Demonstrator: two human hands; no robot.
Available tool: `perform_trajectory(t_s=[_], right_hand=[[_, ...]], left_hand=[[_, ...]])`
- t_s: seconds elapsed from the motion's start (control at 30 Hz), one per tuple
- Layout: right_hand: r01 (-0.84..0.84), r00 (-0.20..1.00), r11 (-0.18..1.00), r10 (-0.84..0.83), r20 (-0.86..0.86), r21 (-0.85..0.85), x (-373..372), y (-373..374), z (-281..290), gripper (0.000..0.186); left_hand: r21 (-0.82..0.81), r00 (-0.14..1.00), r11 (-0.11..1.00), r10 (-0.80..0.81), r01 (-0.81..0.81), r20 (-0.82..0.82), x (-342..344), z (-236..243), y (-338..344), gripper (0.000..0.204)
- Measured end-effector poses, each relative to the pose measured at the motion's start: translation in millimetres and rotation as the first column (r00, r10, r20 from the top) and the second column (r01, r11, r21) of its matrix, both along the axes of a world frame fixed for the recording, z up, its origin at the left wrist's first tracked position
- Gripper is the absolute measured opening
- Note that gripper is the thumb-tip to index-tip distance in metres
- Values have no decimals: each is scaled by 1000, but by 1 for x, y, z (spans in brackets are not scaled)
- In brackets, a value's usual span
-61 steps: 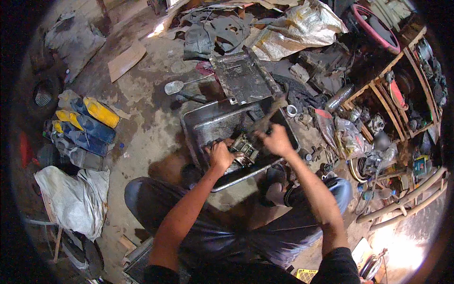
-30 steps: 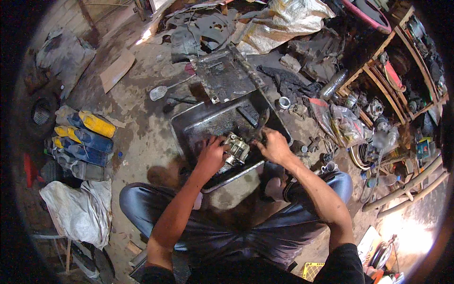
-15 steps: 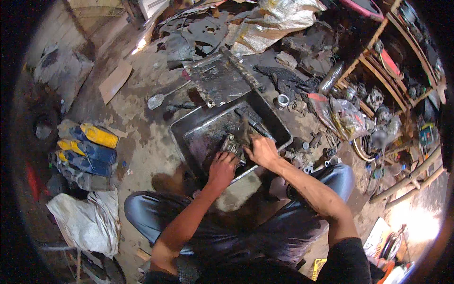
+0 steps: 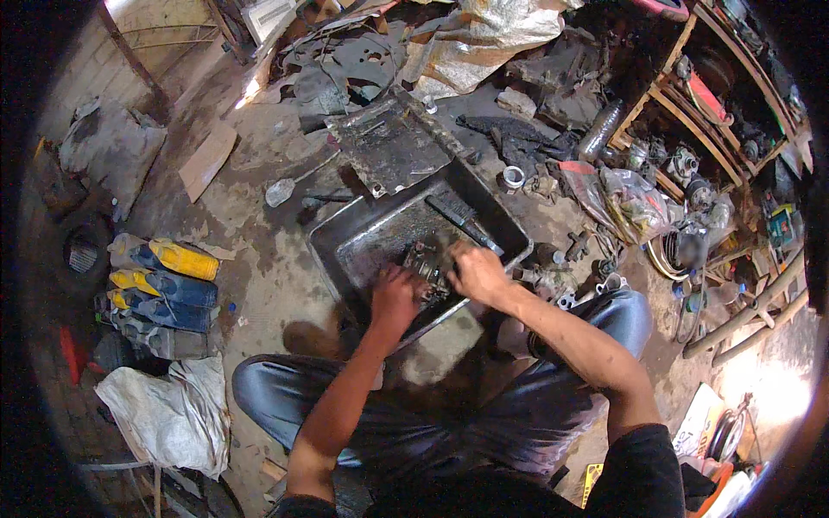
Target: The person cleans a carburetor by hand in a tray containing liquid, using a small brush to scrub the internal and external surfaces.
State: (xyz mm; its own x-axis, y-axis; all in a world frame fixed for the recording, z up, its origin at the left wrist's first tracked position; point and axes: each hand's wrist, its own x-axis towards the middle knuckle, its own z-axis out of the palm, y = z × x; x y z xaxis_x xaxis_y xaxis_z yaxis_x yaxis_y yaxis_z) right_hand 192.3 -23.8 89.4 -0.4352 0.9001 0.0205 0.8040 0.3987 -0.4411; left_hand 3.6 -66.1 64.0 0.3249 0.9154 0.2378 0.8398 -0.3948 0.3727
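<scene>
A dark, greasy metal machine part [image 4: 425, 264], with an uneven, knobbly shape, is in the near side of a black rectangular tray [image 4: 318, 250]. My left hand [image 4: 397, 293] grips it from the left, fingers curled over its edge. Close against its right side, my right hand [image 4: 477, 272] is closed, knuckles up; whatever its fingers hold is hidden. A black brush [image 4: 462, 223] lies slantwise in the tray, just beyond my right hand. The tray's floor looks wet and dirty.
A grimy metal plate [image 4: 393, 147] leans over the tray's far edge. Left of it lie a scoop-shaped tool [image 4: 281, 192] and a dark-handled tool [image 4: 328, 198]. Blue and yellow bottles [image 4: 173, 281] are further left. Loose metal parts and a plastic bag [image 4: 635, 203] litter the right.
My right hand has lifted slightly, its fingers curled in tighter. My left hand has shifted a little left on the metal part, which looks slightly turned.
</scene>
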Motion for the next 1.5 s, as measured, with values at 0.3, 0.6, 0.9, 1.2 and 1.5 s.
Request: perform_trajectory(t_s=[0.3,0.6,0.9,1.2,1.5], right_hand=[[-202,979,975,203,0,-92,-10,-10,0,34],[-51,991,994,62,117,-100,-4,1,7,24],[-8,993,993,-6,121,121,4,9,5,28],[-197,978,970,184,98,141,2,-15,-18,33],[-347,937,902,347,48,256,1,-23,-18,26]], left_hand=[[46,992,997,-71,66,108,-25,-31,11,17],[-26,993,994,-103,104,50,-23,-22,8,18],[10,998,998,-54,54,-13,-18,-19,10,20],[-22,996,999,-26,28,89,-16,-27,21,27],[43,945,993,-120,112,304,-22,-27,8,18]])
